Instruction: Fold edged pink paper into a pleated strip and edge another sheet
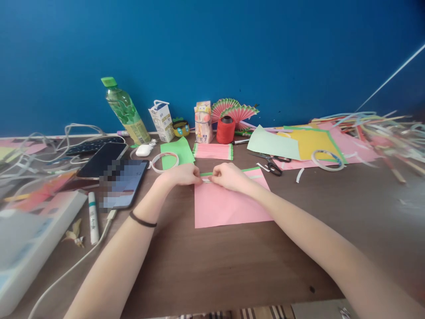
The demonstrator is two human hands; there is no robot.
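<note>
A pink paper sheet [229, 206] with a green strip [249, 169] along its far edge lies flat on the brown table [206, 266]. My left hand [181, 175] and my right hand [229, 176] meet at the sheet's far left corner, both with fingers pinched on the edge there. A black band sits on my left wrist. What the fingertips press is too small to make out beyond the paper edge.
A tape ring [165, 161] on green paper, a folded pink stack [213, 151], red thread spool [226, 130], scissors [274, 164], second tape ring [323, 159], coloured sheets and paper strips [375, 128] right. Phone [122, 184], tablet, cables, marker [93, 217], bottle [126, 110], cartons left.
</note>
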